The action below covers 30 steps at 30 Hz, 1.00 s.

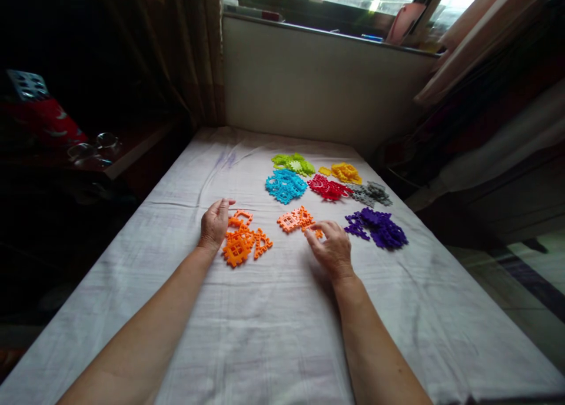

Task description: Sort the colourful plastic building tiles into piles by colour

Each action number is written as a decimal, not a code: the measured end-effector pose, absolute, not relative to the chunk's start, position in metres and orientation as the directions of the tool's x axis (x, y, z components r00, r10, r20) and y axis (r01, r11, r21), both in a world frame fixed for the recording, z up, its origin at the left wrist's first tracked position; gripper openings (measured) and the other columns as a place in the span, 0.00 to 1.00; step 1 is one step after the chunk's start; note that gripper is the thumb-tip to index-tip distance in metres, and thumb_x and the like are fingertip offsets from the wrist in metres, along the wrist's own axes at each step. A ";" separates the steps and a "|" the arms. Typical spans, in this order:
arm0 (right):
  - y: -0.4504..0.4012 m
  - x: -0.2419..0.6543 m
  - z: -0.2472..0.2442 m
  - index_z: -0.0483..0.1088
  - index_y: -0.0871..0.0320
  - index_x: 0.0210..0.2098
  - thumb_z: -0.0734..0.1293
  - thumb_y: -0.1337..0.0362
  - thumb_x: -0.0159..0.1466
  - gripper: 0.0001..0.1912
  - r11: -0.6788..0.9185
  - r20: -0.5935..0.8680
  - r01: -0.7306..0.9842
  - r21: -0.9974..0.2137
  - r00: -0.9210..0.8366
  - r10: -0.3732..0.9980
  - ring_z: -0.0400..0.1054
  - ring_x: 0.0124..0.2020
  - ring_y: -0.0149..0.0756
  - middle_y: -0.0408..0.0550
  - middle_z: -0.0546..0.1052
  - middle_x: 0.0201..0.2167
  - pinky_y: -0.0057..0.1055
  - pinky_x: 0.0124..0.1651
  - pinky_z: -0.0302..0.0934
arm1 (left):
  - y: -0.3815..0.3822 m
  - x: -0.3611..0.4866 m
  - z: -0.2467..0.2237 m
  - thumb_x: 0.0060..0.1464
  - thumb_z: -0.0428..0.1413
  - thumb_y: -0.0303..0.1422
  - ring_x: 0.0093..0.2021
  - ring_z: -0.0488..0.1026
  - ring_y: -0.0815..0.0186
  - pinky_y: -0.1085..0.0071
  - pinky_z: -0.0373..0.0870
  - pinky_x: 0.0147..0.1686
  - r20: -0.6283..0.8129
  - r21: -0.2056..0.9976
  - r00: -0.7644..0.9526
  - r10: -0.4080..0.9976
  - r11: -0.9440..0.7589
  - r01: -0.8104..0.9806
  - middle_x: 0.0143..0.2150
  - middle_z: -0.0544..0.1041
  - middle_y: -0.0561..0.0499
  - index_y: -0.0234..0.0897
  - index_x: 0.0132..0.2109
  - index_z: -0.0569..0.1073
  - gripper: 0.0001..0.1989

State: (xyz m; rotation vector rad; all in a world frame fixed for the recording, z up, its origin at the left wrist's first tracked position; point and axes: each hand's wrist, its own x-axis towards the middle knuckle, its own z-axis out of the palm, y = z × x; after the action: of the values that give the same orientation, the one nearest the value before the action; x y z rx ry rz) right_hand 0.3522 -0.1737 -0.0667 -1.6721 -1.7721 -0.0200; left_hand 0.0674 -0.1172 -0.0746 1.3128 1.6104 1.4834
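Observation:
On the left, a pile of orange interlocking plastic tiles (238,243) lies on the cloth, some with window cut-outs and one triangular. My left hand (215,222) rests on its edge against the left side of this pile, fingers stretched out and holding nothing. A smaller orange group (290,220) lies to the right of it. At that group's right end my right hand (332,247) is closed, thumb and forefinger around an orange tile (319,233), which the fingers partly hide.
Beyond the hands lie blue tiles (286,186), lime green tiles (293,164), red tiles (327,188), yellow tiles (346,172) and grey tiles (373,193). Purple tiles (382,227) lie right of my right hand. A wrinkled pale cloth (247,334) covers the table; a wall (318,87) stands behind.

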 end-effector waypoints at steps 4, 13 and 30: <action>-0.183 0.310 -0.062 0.76 0.53 0.40 0.69 0.57 0.64 0.09 0.416 0.461 0.808 -0.416 -0.207 0.863 0.72 0.46 0.43 0.49 0.81 0.42 0.38 0.52 0.61 | -0.113 0.055 -0.072 0.58 0.49 0.53 0.46 0.78 0.59 0.73 0.74 0.27 0.206 0.970 -0.429 0.880 -0.124 0.211 0.43 0.81 0.43 0.36 0.40 0.79 0.26; -0.196 0.265 -0.060 0.75 0.55 0.45 0.73 0.54 0.59 0.17 0.485 0.351 0.801 -0.351 -0.367 0.861 0.70 0.48 0.45 0.50 0.80 0.46 0.40 0.52 0.61 | -0.109 0.035 -0.074 0.58 0.49 0.49 0.40 0.78 0.63 0.75 0.74 0.25 0.224 0.966 -0.481 0.848 -0.127 0.226 0.40 0.81 0.44 0.36 0.40 0.78 0.22; -0.187 0.327 -0.070 0.74 0.57 0.41 0.71 0.43 0.60 0.24 -0.094 0.403 0.952 -0.291 0.211 0.891 0.66 0.43 0.50 0.58 0.76 0.39 0.41 0.44 0.56 | -0.109 0.034 -0.076 0.56 0.49 0.53 0.36 0.77 0.64 0.73 0.74 0.28 0.258 0.945 -0.429 0.866 -0.133 0.298 0.35 0.79 0.46 0.36 0.41 0.78 0.26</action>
State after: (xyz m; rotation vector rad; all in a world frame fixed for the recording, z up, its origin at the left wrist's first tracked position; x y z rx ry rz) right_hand 0.3273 -0.1867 -0.0702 -2.0066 -1.7023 -0.1676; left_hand 0.0338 -0.1095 -0.0761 1.2999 1.6716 1.5943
